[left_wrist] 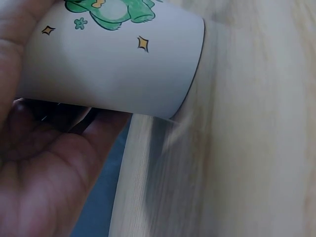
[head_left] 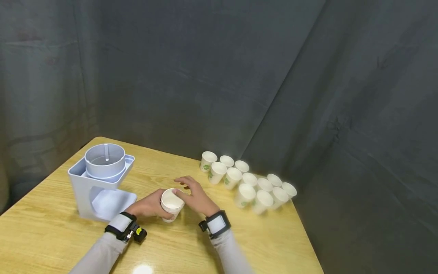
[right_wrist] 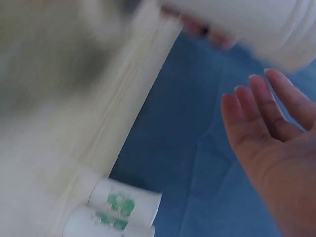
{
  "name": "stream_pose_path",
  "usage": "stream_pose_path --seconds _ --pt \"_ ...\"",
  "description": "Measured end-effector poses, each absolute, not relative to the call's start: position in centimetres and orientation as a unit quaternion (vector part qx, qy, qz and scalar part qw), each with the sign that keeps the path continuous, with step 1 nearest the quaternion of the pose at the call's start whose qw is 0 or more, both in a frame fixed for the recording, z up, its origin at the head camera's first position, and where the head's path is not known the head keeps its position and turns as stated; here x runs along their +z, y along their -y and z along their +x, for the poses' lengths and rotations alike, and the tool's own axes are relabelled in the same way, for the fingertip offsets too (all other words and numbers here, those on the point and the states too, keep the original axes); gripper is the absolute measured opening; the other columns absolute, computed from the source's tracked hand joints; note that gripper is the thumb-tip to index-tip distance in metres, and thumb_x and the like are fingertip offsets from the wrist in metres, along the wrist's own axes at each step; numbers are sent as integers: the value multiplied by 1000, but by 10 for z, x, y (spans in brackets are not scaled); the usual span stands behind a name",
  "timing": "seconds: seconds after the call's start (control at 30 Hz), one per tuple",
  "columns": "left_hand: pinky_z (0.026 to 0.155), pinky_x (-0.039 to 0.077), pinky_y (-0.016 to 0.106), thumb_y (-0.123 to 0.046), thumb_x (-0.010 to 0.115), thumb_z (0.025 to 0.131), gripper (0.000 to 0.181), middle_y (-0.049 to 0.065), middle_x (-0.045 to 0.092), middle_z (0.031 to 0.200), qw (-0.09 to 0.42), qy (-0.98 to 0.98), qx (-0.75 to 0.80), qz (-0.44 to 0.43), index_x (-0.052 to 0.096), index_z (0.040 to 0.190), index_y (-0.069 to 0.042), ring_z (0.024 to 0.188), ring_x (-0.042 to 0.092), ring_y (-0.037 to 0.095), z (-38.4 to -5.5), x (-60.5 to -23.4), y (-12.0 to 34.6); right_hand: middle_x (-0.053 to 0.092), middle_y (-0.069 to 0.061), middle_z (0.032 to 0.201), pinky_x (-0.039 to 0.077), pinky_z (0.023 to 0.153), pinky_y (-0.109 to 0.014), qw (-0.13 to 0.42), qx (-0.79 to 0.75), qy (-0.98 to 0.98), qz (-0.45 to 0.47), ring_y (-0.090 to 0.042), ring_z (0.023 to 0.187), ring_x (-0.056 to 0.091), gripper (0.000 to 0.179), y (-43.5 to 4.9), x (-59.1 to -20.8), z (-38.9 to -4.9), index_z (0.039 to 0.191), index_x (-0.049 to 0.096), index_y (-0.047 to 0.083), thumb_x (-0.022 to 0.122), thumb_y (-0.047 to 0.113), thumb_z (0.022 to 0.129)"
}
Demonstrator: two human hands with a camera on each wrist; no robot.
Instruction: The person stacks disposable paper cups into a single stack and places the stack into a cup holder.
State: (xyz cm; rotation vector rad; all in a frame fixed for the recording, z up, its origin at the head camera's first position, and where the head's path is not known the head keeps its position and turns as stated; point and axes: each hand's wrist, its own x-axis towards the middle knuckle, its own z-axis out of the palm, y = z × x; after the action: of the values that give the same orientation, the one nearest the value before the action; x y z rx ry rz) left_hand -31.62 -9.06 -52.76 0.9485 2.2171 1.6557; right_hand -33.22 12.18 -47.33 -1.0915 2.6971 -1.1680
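Note:
A short stack of white paper cups [head_left: 172, 208] is held in my left hand [head_left: 148, 205], its mouth tipped up and several nested rims showing. In the left wrist view, the outer cup [left_wrist: 128, 69] has a green cartoon animal and small yellow stars printed on its side, with the thumb and fingers around it. My right hand [head_left: 195, 198] is at the right of the stack, the thumb overlapping the rim in the head view. The right wrist view shows its fingers [right_wrist: 259, 106] loosely extended below the stack's rims, gripping nothing.
Several upright paper cups [head_left: 233, 177] stand in rows at the table's back right. A pale plastic stand [head_left: 82, 198] with a round tub [head_left: 105, 161] on top is at the left. A dark curtain [head_left: 191, 76] hangs behind the wooden table [head_left: 164, 253].

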Motion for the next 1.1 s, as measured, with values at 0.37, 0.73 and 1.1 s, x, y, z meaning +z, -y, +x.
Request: stream_pose_path --seconds 0.37,0.73,1.1 --pt "95 48 41 -13 89 72 66 10 70 113 111 -757 570 299 60 128 4 105 63 23 -315 -532 91 57 -22 136 46 104 -51 -60 -343 -897 -271 -40 124 54 50 -146 -467 -423 137 57 -4 64 25 97" --pt "94 48 36 -12 90 69 68 10 69 111 101 -758 575 291 60 127 5 104 62 24 -315 -531 88 48 -28 144 33 113 -55 -83 -273 -945 -163 -47 136 37 60 -160 -463 -473 139 55 -6 72 21 88" --pt "97 47 43 -10 89 69 66 10 69 115 105 -751 574 309 60 128 3 107 62 22 -315 -532 88 51 -29 143 34 115 -55 -100 -174 -971 -129 -49 134 45 69 -165 -481 -505 142 54 -3 79 22 83"
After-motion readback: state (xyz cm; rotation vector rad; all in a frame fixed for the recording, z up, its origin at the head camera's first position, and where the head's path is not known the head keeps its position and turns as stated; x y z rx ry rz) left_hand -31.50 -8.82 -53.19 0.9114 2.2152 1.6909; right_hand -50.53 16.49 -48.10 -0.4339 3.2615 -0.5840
